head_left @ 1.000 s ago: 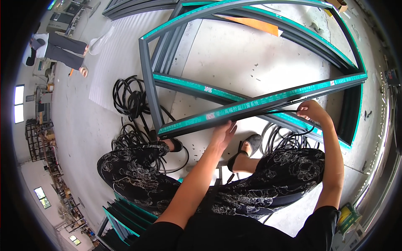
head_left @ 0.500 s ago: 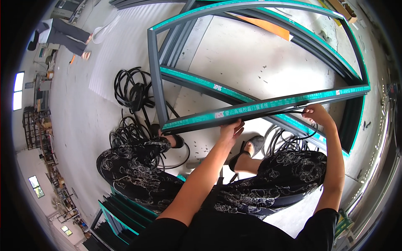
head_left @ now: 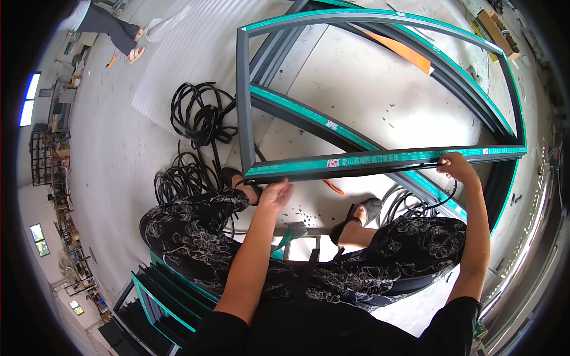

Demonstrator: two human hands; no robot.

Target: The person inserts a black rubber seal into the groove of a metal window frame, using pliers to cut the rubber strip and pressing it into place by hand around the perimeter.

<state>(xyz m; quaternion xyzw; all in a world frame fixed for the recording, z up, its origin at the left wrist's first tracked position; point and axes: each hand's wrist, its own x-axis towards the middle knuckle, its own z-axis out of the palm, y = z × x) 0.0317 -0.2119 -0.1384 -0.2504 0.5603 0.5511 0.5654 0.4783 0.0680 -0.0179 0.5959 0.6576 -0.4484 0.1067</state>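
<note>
A dark grey window frame (head_left: 350, 172) with green protective film is tilted up before me, its long near rail running left to right. Under that rail, near its left corner, my left hand (head_left: 274, 194) holds the frame from below; its fingertips are partly hidden. My right hand (head_left: 457, 166) is closed at the right part of the same rail, pinching a thin black rubber strip (head_left: 455, 191) against it. From there the strip curves down toward a loose black coil (head_left: 404, 199) beside my right foot.
More grey-and-green frames (head_left: 320, 121) lie beneath the raised one. Black strip coils (head_left: 202, 118) are on the floor at left. An orange-handled tool (head_left: 334, 187) shows below the rail. Stacked frames (head_left: 160, 302) stand at lower left. Another person's legs (head_left: 113, 29) are at far left.
My left hand has moved left along the rail's underside to near the corner. The frame's near rail now sits more level, its right end lower. The right hand still pinches the strip.
</note>
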